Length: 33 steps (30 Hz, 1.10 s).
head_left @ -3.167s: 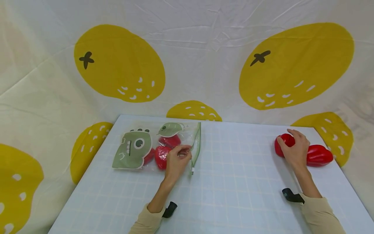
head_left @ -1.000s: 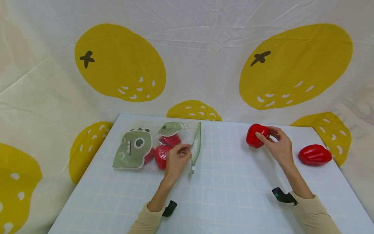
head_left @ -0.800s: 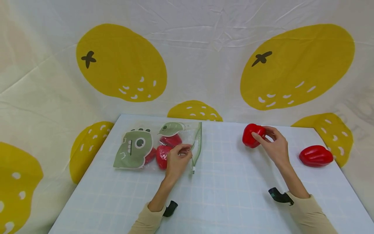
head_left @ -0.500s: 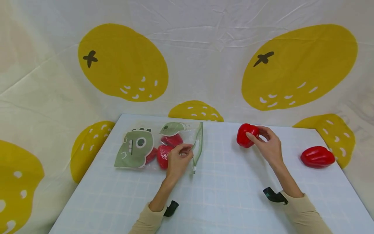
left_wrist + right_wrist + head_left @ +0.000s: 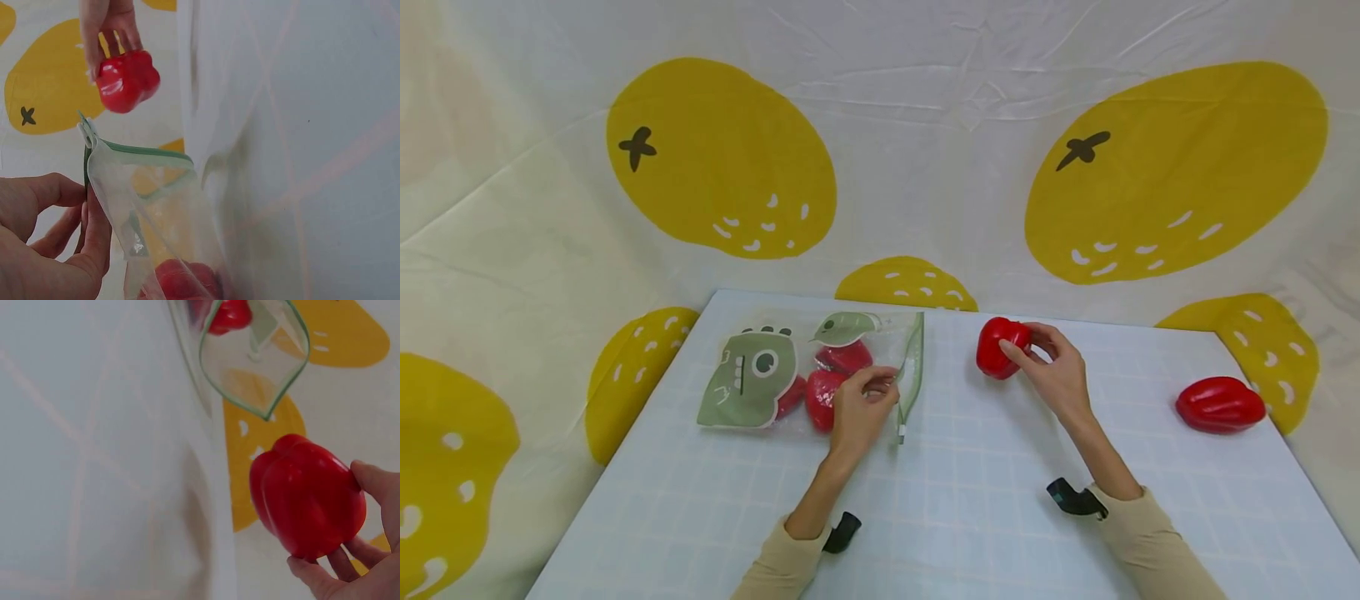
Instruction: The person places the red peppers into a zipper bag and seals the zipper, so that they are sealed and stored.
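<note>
A clear zip bag (image 5: 745,383) printed with a green dinosaur lies on the left of the table, with several red peppers (image 5: 824,398) inside. My left hand (image 5: 859,414) pinches the upper layer of the bag by its mouth, and the right wrist view shows that green-rimmed mouth (image 5: 299,369) gaping. Between thumb and fingers my right hand (image 5: 1054,371) holds a red bell pepper (image 5: 994,348), a short way right of the bag's mouth. The pepper (image 5: 306,497) is above the table, its lobed end facing the bag. Another red pepper (image 5: 1220,405) lies at the right edge.
The table (image 5: 970,517) wears a pale blue checked cover. Behind it hangs a white cloth (image 5: 925,167) printed with yellow fruit. The bag's zip slider (image 5: 902,433) sits at the near end of its mouth.
My right hand has picked the bell pepper up from beside the other one and carried it left toward the bag. My left hand has stayed in place, pinching the bag.
</note>
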Tool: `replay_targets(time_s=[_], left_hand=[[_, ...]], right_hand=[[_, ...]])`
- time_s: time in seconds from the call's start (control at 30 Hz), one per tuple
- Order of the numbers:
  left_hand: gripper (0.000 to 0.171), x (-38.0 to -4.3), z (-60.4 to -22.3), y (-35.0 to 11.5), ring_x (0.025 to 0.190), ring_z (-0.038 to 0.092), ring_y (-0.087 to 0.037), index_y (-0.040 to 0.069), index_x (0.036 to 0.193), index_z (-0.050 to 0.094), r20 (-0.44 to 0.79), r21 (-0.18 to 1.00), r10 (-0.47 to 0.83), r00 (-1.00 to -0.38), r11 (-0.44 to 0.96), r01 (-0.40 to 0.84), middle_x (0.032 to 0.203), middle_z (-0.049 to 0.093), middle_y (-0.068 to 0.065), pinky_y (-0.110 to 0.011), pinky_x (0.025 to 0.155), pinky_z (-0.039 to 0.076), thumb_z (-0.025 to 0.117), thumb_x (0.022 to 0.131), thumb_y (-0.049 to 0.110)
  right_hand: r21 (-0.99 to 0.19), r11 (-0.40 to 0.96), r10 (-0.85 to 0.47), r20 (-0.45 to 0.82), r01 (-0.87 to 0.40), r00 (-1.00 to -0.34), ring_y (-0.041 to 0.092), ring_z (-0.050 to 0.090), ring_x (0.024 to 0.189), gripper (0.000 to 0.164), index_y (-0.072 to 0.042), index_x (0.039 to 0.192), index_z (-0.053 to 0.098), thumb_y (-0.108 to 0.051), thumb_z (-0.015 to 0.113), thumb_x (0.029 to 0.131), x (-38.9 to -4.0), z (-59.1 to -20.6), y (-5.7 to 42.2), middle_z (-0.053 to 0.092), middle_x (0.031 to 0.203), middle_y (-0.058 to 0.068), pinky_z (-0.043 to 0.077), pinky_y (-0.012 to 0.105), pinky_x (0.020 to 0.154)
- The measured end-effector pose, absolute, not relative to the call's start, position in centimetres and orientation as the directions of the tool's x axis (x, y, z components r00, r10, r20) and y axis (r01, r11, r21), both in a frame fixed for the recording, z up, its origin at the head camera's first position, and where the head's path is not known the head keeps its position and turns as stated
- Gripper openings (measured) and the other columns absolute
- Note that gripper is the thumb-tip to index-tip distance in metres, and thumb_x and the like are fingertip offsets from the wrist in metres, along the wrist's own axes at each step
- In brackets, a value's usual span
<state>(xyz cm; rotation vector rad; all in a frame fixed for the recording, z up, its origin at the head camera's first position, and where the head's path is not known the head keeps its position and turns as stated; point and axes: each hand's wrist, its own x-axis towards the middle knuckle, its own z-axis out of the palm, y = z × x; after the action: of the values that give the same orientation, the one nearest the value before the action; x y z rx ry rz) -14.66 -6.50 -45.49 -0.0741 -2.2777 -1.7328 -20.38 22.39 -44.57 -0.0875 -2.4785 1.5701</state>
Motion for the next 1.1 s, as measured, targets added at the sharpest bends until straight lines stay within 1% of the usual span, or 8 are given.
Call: replay_targets(time_s=[0.23,0.37,0.47,0.6,0.7,0.87,0.93,1.1], left_hand=[[0.018,-14.9,-45.6,-6.4,0.086,0.071,-0.022,0.003,0.106,0.077,0.26,0.94,-0.131,-0.957,0.261,0.22,0.098,0.075,-0.01,-0.032,0.08,0.062,0.074,0.089,0.0],[0.018,-14.9,-45.5,-6.4,0.086,0.071,-0.023,0.002,0.107,0.077,0.259,0.94,-0.13,-0.957,0.261,0.219,0.1,0.075,-0.013,-0.033,0.081,0.062,0.074,0.089,0.0],[0.019,-14.9,-45.5,-6.3,0.087,0.072,-0.023,0.004,0.108,0.077,0.249,0.94,-0.136,-0.959,0.272,0.205,0.101,0.076,-0.013,-0.032,0.082,0.062,0.075,0.089,0.001],[0.019,-14.9,-45.5,-6.4,0.087,0.071,-0.021,0.006,0.108,0.077,0.242,0.94,-0.144,-0.96,0.281,0.194,0.101,0.076,-0.011,-0.03,0.082,0.062,0.076,0.089,0.003],[0.018,-14.9,-45.6,-6.4,0.086,0.071,-0.021,0.005,0.107,0.077,0.255,0.937,-0.146,-0.956,0.28,0.207,0.099,0.075,-0.01,-0.03,0.08,0.062,0.075,0.089,0.002],[0.018,-14.9,-45.3,-6.4,0.085,0.071,-0.021,0.004,0.106,0.077,0.265,0.938,-0.154,-0.952,0.272,0.217,0.096,0.075,-0.009,-0.031,0.079,0.062,0.074,0.089,0.001],[0.018,-14.9,-45.2,-6.4,0.085,0.071,-0.022,0.003,0.105,0.077,0.266,0.938,-0.155,-0.951,0.27,0.218,0.095,0.075,-0.009,-0.032,0.079,0.062,0.074,0.088,0.0],[0.018,-14.9,-45.2,-6.4,0.086,0.071,-0.022,0.003,0.106,0.077,0.263,0.938,-0.155,-0.952,0.272,0.215,0.096,0.075,-0.009,-0.034,0.08,0.062,0.074,0.089,0.0]], right_hand=[[-0.922,0.381,0.127,0.13,-0.072,-0.983,0.025,0.053,0.13,0.066,-0.01,0.144,0.053,-0.042,0.077,0.091,-20.8,-45.2,20.6,0.057,0.142,0.009,0.052,0.03,0.101],[-0.934,0.352,0.116,0.112,-0.065,-0.987,0.026,0.053,0.13,0.065,-0.011,0.144,0.053,-0.04,0.078,0.091,-20.8,-45.3,19.6,0.057,0.141,0.009,0.052,0.032,0.101],[-0.944,0.323,0.103,0.1,-0.062,-0.99,0.026,0.053,0.131,0.064,-0.011,0.144,0.054,-0.038,0.078,0.091,-20.9,-45.3,18.7,0.057,0.142,0.01,0.052,0.033,0.102],[-0.956,0.288,0.074,0.077,-0.053,-0.994,0.025,0.052,0.132,0.062,-0.011,0.144,0.054,-0.035,0.078,0.092,-21.0,-45.3,17.6,0.057,0.143,0.009,0.051,0.031,0.103],[-0.963,0.267,0.047,0.053,-0.039,-0.997,0.026,0.052,0.133,0.06,-0.009,0.145,0.053,-0.029,0.076,0.094,-20.9,-45.0,16.7,0.056,0.144,0.011,0.05,0.03,0.103],[-0.966,0.256,0.01,0.032,-0.029,-0.999,0.031,0.052,0.132,0.056,-0.001,0.143,0.052,-0.02,0.074,0.096,-19.9,-43.2,15.2,0.055,0.143,0.018,0.05,0.031,0.103],[-0.967,0.252,-0.003,0.036,-0.036,-0.999,0.032,0.052,0.131,0.055,0.0,0.142,0.053,-0.021,0.074,0.096,-19.8,-43.0,14.8,0.055,0.142,0.018,0.051,0.032,0.103],[-0.973,0.226,-0.012,0.051,-0.053,-0.999,0.029,0.053,0.13,0.06,-0.007,0.142,0.054,-0.031,0.077,0.093,-21.1,-45.5,14.4,0.057,0.142,0.013,0.05,0.036,0.105]])
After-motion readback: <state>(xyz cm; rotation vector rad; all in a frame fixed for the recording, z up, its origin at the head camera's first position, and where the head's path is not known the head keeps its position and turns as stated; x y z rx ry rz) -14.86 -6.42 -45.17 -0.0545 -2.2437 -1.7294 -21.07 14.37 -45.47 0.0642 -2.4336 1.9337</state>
